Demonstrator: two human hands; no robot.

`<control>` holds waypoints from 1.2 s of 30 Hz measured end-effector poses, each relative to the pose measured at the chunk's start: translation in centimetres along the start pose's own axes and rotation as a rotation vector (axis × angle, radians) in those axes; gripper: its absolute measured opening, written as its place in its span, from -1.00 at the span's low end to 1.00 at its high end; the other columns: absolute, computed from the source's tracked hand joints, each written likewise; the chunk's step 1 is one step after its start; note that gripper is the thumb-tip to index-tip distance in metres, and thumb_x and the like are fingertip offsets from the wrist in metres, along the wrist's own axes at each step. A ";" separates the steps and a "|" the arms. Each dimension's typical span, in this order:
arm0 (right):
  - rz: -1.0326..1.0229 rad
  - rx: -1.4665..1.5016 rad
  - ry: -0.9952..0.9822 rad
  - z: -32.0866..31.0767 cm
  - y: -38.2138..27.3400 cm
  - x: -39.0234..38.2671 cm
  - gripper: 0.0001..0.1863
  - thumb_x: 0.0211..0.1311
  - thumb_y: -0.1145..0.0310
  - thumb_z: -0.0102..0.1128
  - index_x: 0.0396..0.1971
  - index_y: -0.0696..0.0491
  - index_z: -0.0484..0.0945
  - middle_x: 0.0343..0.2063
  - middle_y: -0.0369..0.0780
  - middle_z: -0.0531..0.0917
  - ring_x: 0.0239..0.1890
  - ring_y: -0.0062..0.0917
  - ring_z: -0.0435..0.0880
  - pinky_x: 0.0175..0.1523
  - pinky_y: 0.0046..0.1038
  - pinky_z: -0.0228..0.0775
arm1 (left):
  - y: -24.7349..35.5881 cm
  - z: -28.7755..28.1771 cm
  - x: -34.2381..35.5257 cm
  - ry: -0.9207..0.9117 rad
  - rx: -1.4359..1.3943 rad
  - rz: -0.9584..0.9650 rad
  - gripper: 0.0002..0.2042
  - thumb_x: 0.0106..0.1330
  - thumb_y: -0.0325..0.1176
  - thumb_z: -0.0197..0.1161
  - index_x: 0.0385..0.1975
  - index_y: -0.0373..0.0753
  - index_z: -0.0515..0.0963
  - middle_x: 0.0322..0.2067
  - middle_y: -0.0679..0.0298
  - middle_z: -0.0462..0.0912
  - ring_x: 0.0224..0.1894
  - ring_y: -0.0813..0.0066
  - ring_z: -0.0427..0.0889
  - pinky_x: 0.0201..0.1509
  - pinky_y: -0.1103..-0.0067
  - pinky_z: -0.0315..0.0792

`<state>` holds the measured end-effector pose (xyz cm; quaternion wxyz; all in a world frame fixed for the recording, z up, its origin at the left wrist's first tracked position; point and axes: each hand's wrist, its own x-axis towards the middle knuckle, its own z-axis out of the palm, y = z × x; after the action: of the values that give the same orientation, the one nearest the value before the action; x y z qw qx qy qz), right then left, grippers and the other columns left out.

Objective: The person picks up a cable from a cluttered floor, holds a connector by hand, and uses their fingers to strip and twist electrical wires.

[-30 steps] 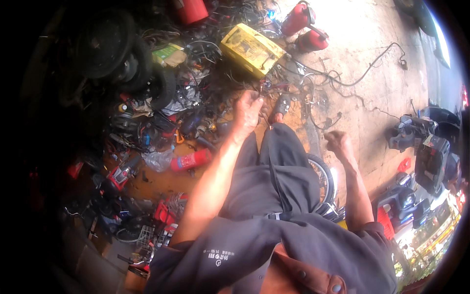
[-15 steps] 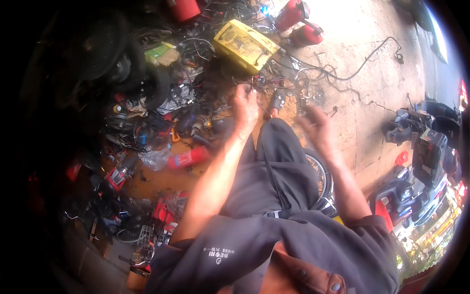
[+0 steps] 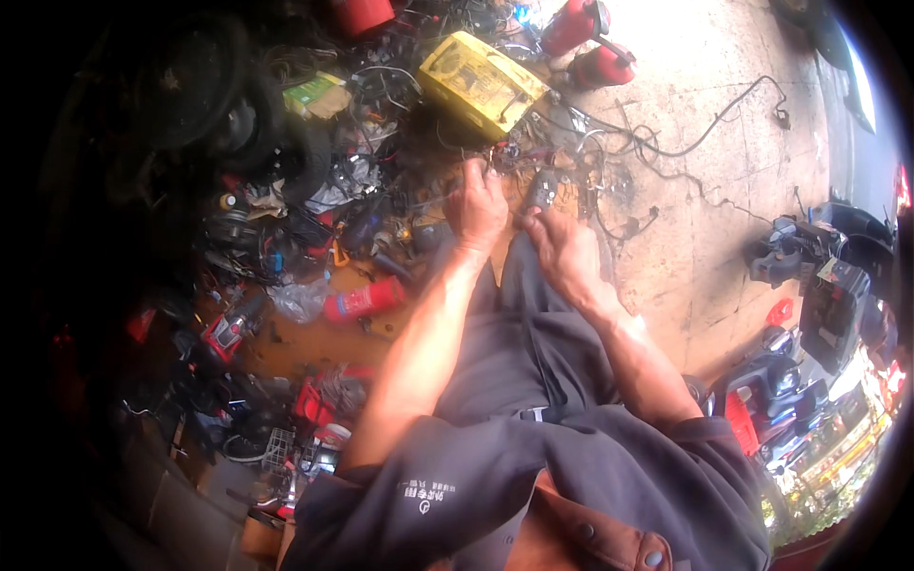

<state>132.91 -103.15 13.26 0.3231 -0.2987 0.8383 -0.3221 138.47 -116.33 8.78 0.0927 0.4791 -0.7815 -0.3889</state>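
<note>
My left hand (image 3: 479, 211) is held out in front of me, just below a yellow box (image 3: 481, 84). Its fingers are pinched together around something small that I cannot make out. Close by on the right, my right hand (image 3: 569, 252) is closed, thumb and fingertips pressed together near the toe of my shoe (image 3: 541, 188). Whatever it grips is too small or hidden to name. The two hands are apart. Beyond the left fingertips lies a tangle of dark and reddish wires (image 3: 519, 152) on the stained floor.
Two red cylinders with black tops (image 3: 602, 67) stand beyond the box. Another red cylinder (image 3: 364, 300) lies left of my arm beside a clear plastic bag (image 3: 300, 300). Tyres (image 3: 190, 81) and loose parts crowd the left. A black cable (image 3: 709, 128) runs rightward toward scooters (image 3: 776, 381).
My right hand has swung left and inward, from open and blurred beside my knee to closed near my left hand. The left hand stays almost in place, still pinched.
</note>
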 end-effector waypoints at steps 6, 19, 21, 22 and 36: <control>0.031 0.497 -0.237 0.2 2.0 -0.6 -0.74 0.26 0.15 -0.04 -0.50 0.00 0.45 -0.74 -0.33 0.40 -0.71 -0.54 0.38 -0.66 -0.52 0.16 | -0.1 -0.3 0.5 0.055 0.011 0.149 -0.86 0.22 -0.30 0.04 -0.27 -0.15 0.40 -0.61 0.05 0.57 -0.54 0.01 0.56 -0.47 0.22 0.40; -0.055 -0.021 0.269 -2.6 -2.8 -1.3 -0.85 0.02 0.37 0.26 -0.45 0.10 0.54 -0.65 -0.16 0.50 -0.53 -0.29 0.54 -0.42 -0.34 0.36 | 0.7 0.4 -0.4 -0.011 0.028 -0.037 -0.85 0.20 -0.27 0.05 -0.30 -0.15 0.40 -0.56 0.05 0.58 -0.44 0.00 0.57 -0.39 0.22 0.39; -0.090 -0.095 0.266 -2.6 -2.3 -0.9 -0.89 -0.01 0.41 0.27 -0.48 0.09 0.55 -0.64 -0.17 0.50 -0.53 -0.29 0.55 -0.43 -0.33 0.36 | 0.5 0.3 -0.4 -0.067 0.042 -0.029 -0.85 0.21 -0.27 0.04 -0.29 -0.15 0.40 -0.56 0.06 0.58 -0.45 0.01 0.57 -0.40 0.22 0.38; -0.146 -0.116 0.207 -2.7 -2.0 -0.7 -0.89 0.01 0.40 0.26 -0.46 0.09 0.55 -0.64 -0.16 0.49 -0.53 -0.29 0.55 -0.43 -0.33 0.36 | 0.4 0.4 -0.5 -0.071 0.049 0.005 -0.84 0.21 -0.26 0.04 -0.29 -0.16 0.39 -0.56 0.06 0.59 -0.46 0.01 0.57 -0.41 0.23 0.38; 0.698 0.871 -0.068 -2.1 -2.4 0.8 -0.72 0.17 0.26 0.14 -0.26 0.18 0.51 -0.46 -0.26 0.55 -0.47 -0.61 0.49 -0.37 -0.57 0.37 | 0.5 -4.5 -4.0 -0.011 -0.291 0.221 -0.88 0.16 -0.55 0.14 -0.31 -0.32 0.54 -0.37 0.16 0.51 -0.31 0.34 0.55 -0.28 0.57 0.42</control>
<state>131.58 -104.52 15.98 0.5310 0.1476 0.6661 -0.5026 142.59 -115.31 13.10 0.1989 0.3695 -0.7655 -0.4878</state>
